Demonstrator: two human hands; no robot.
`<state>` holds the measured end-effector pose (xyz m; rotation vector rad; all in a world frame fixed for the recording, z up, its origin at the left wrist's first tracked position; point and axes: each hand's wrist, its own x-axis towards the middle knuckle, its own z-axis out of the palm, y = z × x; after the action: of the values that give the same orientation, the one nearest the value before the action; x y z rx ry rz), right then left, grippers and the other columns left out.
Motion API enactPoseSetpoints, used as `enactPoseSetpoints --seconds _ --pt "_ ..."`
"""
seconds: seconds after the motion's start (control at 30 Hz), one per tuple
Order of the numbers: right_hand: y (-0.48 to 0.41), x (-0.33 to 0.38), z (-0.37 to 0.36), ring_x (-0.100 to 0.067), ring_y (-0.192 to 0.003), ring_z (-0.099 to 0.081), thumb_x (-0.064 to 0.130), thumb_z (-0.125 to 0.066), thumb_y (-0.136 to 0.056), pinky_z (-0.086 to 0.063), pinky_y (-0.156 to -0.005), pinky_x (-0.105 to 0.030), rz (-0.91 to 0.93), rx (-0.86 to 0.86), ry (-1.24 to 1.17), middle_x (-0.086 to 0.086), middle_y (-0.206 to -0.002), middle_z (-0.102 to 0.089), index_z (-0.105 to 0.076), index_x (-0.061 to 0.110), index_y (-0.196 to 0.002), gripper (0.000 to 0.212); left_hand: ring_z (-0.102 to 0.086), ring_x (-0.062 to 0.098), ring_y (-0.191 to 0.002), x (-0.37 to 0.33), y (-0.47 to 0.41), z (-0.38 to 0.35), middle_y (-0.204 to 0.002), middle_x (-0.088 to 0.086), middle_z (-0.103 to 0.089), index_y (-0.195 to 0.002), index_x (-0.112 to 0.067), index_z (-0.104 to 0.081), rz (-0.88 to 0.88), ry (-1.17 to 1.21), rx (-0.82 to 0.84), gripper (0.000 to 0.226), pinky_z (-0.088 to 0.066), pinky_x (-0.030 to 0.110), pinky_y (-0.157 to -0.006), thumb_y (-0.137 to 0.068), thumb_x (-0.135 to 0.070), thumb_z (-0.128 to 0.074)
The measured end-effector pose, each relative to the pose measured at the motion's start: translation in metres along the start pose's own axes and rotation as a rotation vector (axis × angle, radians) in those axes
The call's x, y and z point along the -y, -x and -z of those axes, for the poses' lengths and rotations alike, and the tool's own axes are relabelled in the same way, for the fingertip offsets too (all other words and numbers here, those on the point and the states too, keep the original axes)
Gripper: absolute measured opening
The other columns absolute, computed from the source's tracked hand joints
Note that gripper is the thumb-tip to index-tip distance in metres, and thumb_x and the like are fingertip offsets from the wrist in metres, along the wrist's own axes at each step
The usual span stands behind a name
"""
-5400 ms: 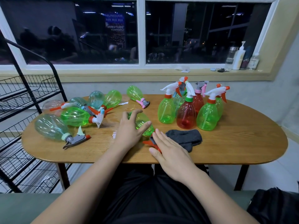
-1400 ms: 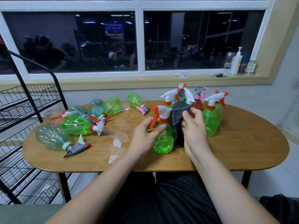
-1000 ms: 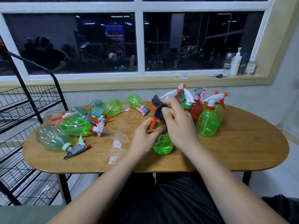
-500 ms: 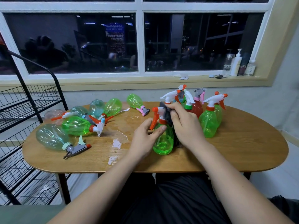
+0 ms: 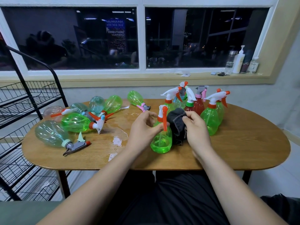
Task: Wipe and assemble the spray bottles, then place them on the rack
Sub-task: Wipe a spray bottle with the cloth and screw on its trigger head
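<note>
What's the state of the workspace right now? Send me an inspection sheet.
Surface: wooden table, wet patches left of centre.
Job's things: green bottle upright, spray head on; dark cloth against its right side; upright bottles behind it; lying bottles at left; rack shows no bottles.
Clutter: containers and small items on the windowsill.
Hands: left hand holds the green bottle's neck; right hand grips the cloth.
Cables: nothing seen.
Surroundings: dark window, grey wall below it.
</note>
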<state>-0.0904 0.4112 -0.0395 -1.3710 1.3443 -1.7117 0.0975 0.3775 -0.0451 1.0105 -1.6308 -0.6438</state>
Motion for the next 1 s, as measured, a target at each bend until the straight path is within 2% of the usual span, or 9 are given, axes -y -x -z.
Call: enactPoseSetpoints --seconds 0.1,0.2,0.3,0.43,0.53,0.8,0.87,0.93,1.0 --pt "0.004 -0.002 0.002 -0.004 -0.057 -0.046 0.012 -0.051 -0.110 -0.035 -0.056 -0.023 -0.074 -0.012 -0.087 0.006 -0.067 -0.058 -0.071 0.011 -0.102 0.022 -0.066 0.004 -0.111 -0.001 -0.001 0.004 -0.116 -0.016 -0.073 -0.119 -0.037 -0.072 0.014 0.011 0.133 0.036 -0.052 0.036 -0.096 -0.087 -0.053 -0.078" --pt "0.009 -0.001 0.003 -0.010 -0.061 -0.041 0.015 -0.051 -0.111 -0.033 -0.058 -0.029 -0.079 0.002 -0.129 -0.006 -0.076 -0.053 -0.072 0.011 -0.105 0.022 -0.067 0.005 -0.121 -0.007 0.001 0.012 -0.122 -0.017 -0.075 -0.124 -0.031 -0.074 0.045 0.118 0.242 0.022 -0.050 0.037 -0.109 -0.103 -0.034 -0.069" --pt "0.015 0.008 0.001 -0.020 -0.076 -0.056 0.015 -0.051 -0.111 -0.044 -0.072 -0.037 -0.050 -0.001 -0.172 -0.010 -0.090 -0.068 -0.074 0.015 -0.106 0.024 -0.066 -0.001 -0.119 -0.011 0.003 0.019 -0.121 -0.017 -0.076 -0.127 -0.026 -0.075 0.058 0.135 0.255 0.024 -0.047 0.022 -0.103 -0.106 -0.021 -0.063" --pt "0.027 0.031 -0.005 -0.023 -0.110 -0.073 0.011 -0.048 -0.112 -0.057 -0.098 -0.045 0.066 0.002 -0.188 -0.002 -0.113 -0.079 -0.076 0.022 -0.117 0.030 -0.070 0.005 -0.114 -0.004 0.001 0.021 -0.115 -0.015 -0.078 -0.122 -0.034 -0.076 0.032 0.064 0.229 0.021 -0.054 0.044 -0.106 -0.102 -0.035 -0.070" --pt "0.032 0.044 -0.010 -0.015 -0.115 -0.072 0.013 -0.046 -0.113 -0.057 -0.103 -0.040 0.143 0.004 -0.119 0.005 -0.119 -0.078 -0.072 0.021 -0.131 0.031 -0.070 0.006 -0.106 0.000 0.001 0.017 -0.107 -0.015 -0.077 -0.121 -0.037 -0.076 0.033 0.008 0.181 0.024 -0.058 0.052 -0.095 -0.098 -0.045 -0.073" --pt "0.033 0.035 -0.016 -0.007 -0.140 -0.056 0.034 -0.044 -0.112 -0.045 -0.119 -0.046 0.229 -0.063 0.036 0.014 -0.146 -0.065 -0.055 0.026 -0.155 0.045 -0.065 0.006 -0.099 0.004 0.000 0.004 -0.100 -0.009 -0.068 -0.114 -0.028 -0.078 -0.075 -0.093 0.096 0.023 -0.044 0.020 -0.083 -0.094 -0.041 -0.078" --pt "0.040 0.032 -0.019 0.008 -0.135 -0.054 0.031 -0.045 -0.114 -0.046 -0.117 -0.032 0.273 -0.072 0.103 0.030 -0.140 -0.063 -0.053 0.025 -0.157 0.045 -0.066 0.007 -0.098 0.005 0.002 0.000 -0.100 -0.008 -0.068 -0.112 -0.027 -0.078 -0.088 -0.098 0.067 0.022 -0.045 0.018 -0.083 -0.094 -0.040 -0.079" --pt "0.048 0.026 -0.022 0.027 -0.116 -0.052 0.022 -0.047 -0.114 -0.042 -0.101 -0.006 0.316 -0.116 0.188 0.047 -0.122 -0.057 -0.051 0.021 -0.158 0.044 -0.066 0.007 -0.096 0.004 0.004 -0.003 -0.098 -0.007 -0.067 -0.111 -0.025 -0.078 -0.103 -0.106 0.035 0.022 -0.046 0.016 -0.084 -0.093 -0.038 -0.080" --pt "0.054 0.021 -0.026 0.018 -0.102 -0.062 0.020 -0.047 -0.114 -0.038 -0.085 0.001 0.358 -0.167 0.276 0.033 -0.120 -0.066 -0.049 0.022 -0.159 0.046 -0.065 0.006 -0.094 0.003 0.004 -0.005 -0.096 -0.008 -0.065 -0.109 -0.024 -0.077 -0.104 -0.111 0.004 0.023 -0.044 0.012 -0.081 -0.092 -0.038 -0.081"
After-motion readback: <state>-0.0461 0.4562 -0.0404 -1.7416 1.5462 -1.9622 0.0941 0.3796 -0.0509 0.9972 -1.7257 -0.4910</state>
